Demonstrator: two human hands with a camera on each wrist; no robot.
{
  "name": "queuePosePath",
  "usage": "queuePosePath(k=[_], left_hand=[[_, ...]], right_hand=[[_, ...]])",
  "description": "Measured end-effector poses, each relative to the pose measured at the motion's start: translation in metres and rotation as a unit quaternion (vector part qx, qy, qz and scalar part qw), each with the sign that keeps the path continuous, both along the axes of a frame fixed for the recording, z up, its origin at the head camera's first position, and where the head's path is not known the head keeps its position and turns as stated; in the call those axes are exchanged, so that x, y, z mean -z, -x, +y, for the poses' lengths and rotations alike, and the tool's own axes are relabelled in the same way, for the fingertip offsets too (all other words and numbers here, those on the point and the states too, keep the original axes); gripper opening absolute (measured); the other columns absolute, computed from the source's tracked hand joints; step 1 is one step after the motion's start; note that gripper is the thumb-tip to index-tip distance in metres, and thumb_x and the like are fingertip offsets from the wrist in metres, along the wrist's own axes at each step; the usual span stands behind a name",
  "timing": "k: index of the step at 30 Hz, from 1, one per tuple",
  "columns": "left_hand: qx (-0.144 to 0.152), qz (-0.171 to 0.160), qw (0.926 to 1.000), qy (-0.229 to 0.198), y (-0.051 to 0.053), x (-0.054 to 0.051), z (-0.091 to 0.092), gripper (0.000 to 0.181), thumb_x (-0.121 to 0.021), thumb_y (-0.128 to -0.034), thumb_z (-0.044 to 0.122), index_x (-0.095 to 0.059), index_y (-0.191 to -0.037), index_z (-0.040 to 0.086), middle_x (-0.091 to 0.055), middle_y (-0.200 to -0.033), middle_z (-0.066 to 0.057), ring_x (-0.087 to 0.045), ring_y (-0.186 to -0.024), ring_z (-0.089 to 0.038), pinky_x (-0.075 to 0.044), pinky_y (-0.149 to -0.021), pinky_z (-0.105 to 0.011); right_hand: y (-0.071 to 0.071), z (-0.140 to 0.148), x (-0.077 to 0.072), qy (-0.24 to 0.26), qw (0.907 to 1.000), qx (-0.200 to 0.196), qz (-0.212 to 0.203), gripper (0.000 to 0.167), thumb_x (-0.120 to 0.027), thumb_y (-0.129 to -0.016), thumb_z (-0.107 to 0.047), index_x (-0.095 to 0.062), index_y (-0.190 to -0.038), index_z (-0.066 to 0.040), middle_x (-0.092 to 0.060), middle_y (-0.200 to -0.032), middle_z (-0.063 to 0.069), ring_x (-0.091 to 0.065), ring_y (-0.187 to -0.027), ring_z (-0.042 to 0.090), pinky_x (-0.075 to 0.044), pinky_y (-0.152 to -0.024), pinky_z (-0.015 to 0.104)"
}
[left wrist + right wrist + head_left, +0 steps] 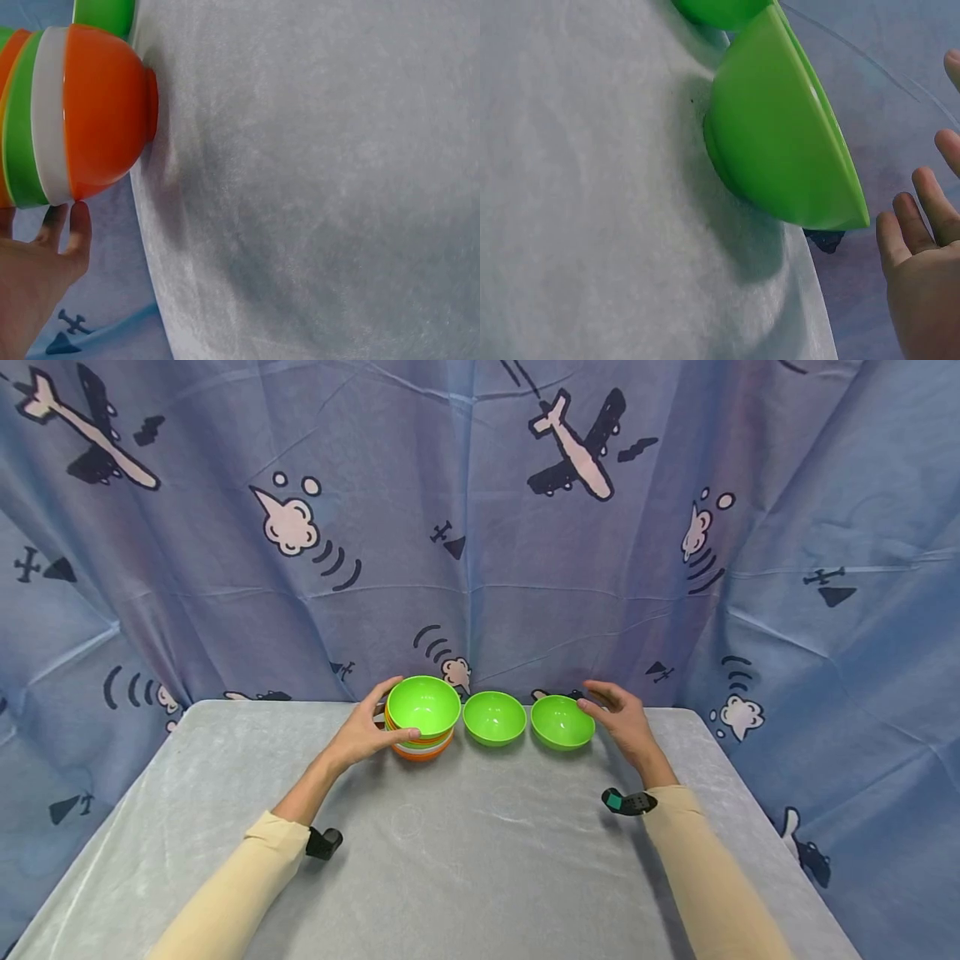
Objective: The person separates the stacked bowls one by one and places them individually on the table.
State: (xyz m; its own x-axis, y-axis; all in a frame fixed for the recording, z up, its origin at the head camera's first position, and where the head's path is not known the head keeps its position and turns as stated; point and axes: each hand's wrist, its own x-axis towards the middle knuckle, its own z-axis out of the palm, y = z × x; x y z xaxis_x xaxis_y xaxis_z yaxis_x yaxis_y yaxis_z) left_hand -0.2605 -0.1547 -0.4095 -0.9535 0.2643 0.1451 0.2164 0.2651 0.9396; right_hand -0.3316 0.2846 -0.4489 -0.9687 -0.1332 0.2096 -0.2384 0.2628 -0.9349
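A stack of nested bowls [424, 706] stands at the table's back, a green one on top and an orange one [105, 112] at the bottom, with white, green and orange rims between. My left hand [367, 731] grips the stack from its left side, thumb in front and fingers around the back; in the left wrist view the fingertips touch the bowls' sides. Right of the stack stand a green bowl [494, 718] and another green bowl [562, 723]. Beside that last bowl's right rim is my right hand [624, 727], fingers spread and holding nothing; the right wrist view shows a gap between them.
A grey cloth-covered table [480, 860] lies under the bowls. Behind its back edge hangs a blue curtain [405, 543] with airplane prints, close behind the bowls. Dark wrist devices [324, 843] sit at both sleeves.
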Motion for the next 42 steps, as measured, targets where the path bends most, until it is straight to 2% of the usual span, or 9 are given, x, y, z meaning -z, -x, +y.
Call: queuePosePath(k=[5, 10, 11, 12, 18, 20, 28, 34, 42], left_hand=[[-0.001, -0.002, 1.0000, -0.001, 0.000, 0.000, 0.001, 0.092, -0.083, -0.0862, 0.009, -0.028, -0.159, 0.004, -0.031, -0.157, -0.022, -0.037, -0.137, -0.046, -0.040, -0.105, -0.057], [-0.001, -0.003, 1.0000, 0.001, 0.001, 0.002, 0.001, 0.091, -0.082, -0.0865, 0.008, -0.027, -0.159, 0.004, -0.030, -0.158, -0.022, -0.037, -0.137, -0.046, -0.041, -0.104, -0.057], [-0.002, -0.003, 1.0000, 0.003, 0.002, 0.002, 0.001, 0.091, -0.082, -0.0866, 0.008, -0.027, -0.159, 0.003, -0.030, -0.158, -0.022, -0.037, -0.137, -0.047, -0.041, -0.104, -0.057], [-0.003, -0.005, 1.0000, 0.004, 0.004, 0.006, 0.001, 0.092, -0.082, -0.0865, 0.009, -0.027, -0.159, 0.004, -0.029, -0.158, -0.021, -0.037, -0.138, -0.046, -0.041, -0.104, -0.057], [-0.011, -0.008, 0.9999, 0.004, 0.024, 0.033, -0.005, 0.097, -0.085, -0.0854, 0.014, -0.025, -0.161, 0.012, -0.027, -0.161, -0.015, -0.035, -0.140, -0.044, -0.040, -0.106, -0.057], [-0.012, -0.006, 0.9999, 0.004, 0.026, 0.036, -0.007, 0.097, -0.085, -0.0853, 0.017, -0.026, -0.161, 0.013, -0.028, -0.161, -0.013, -0.036, -0.140, -0.042, -0.040, -0.106, -0.056], [-0.012, 0.001, 0.9999, 0.003, 0.026, 0.034, -0.008, 0.098, -0.087, -0.0837, 0.022, -0.027, -0.161, 0.015, -0.032, -0.158, -0.010, -0.040, -0.138, -0.038, -0.043, -0.104, -0.052], [-0.011, -0.003, 0.9999, 0.003, 0.027, 0.034, -0.009, 0.099, -0.087, -0.0837, 0.024, -0.027, -0.161, 0.015, -0.031, -0.159, -0.009, -0.039, -0.138, -0.038, -0.043, -0.104, -0.052], [-0.014, -0.010, 0.9999, 0.001, 0.026, 0.034, -0.009, 0.099, -0.088, -0.0831, 0.025, -0.028, -0.161, 0.019, -0.031, -0.159, -0.009, -0.038, -0.139, -0.038, -0.043, -0.105, -0.052]], right_hand=[[-0.002, -0.005, -0.005, 0.001, 0.9998, -0.018, 0.005, 0.059, -0.071, -0.099, -0.020, -0.047, -0.146, 0.007, -0.043, -0.150, 0.026, -0.037, -0.142, 0.034, -0.036, -0.112, 0.046], [-0.001, -0.014, -0.010, 0.018, 0.9990, -0.039, 0.014, 0.056, -0.072, -0.098, -0.015, -0.049, -0.144, 0.008, -0.044, -0.147, 0.029, -0.040, -0.140, 0.037, -0.043, -0.103, 0.025], [0.002, -0.015, -0.008, 0.020, 0.9986, -0.044, 0.019, 0.056, -0.072, -0.097, -0.014, -0.050, -0.143, 0.008, -0.045, -0.147, 0.030, -0.041, -0.139, 0.038, -0.044, -0.101, 0.022], [0.002, -0.018, -0.008, 0.025, 0.9982, -0.051, 0.023, 0.055, -0.072, -0.097, -0.013, -0.050, -0.142, 0.009, -0.045, -0.146, 0.032, -0.042, -0.138, 0.039, -0.044, -0.100, 0.021], [0.002, -0.037, -0.012, 0.035, 0.9937, -0.102, 0.030, 0.050, -0.072, -0.096, -0.006, -0.053, -0.140, 0.009, -0.049, -0.142, 0.032, -0.045, -0.133, 0.044, -0.046, -0.101, 0.025], [0.002, -0.044, -0.013, 0.042, 0.9914, -0.121, 0.027, 0.049, -0.071, -0.096, -0.005, -0.054, -0.140, 0.008, -0.051, -0.140, 0.032, -0.047, -0.132, 0.046, -0.048, -0.100, 0.028], [0.006, -0.071, -0.014, 0.047, 0.9844, -0.168, 0.023, 0.042, -0.068, -0.097, -0.002, -0.057, -0.137, 0.008, -0.055, -0.135, 0.031, -0.055, -0.125, 0.042, -0.051, -0.097, 0.032], [0.004, -0.096, -0.017, 0.061, 0.9759, -0.206, 0.040, 0.045, -0.067, -0.097, 0.001, -0.052, -0.137, 0.014, -0.055, -0.135, 0.033, -0.052, -0.124, 0.051, -0.051, -0.097, 0.036], [0.003, -0.126, -0.017, 0.065, 0.9677, -0.240, 0.041, 0.049, -0.071, -0.094, 0.001, -0.052, -0.139, 0.010, -0.057, -0.137, 0.024, -0.049, -0.129, 0.049, -0.049, -0.101, 0.042]])
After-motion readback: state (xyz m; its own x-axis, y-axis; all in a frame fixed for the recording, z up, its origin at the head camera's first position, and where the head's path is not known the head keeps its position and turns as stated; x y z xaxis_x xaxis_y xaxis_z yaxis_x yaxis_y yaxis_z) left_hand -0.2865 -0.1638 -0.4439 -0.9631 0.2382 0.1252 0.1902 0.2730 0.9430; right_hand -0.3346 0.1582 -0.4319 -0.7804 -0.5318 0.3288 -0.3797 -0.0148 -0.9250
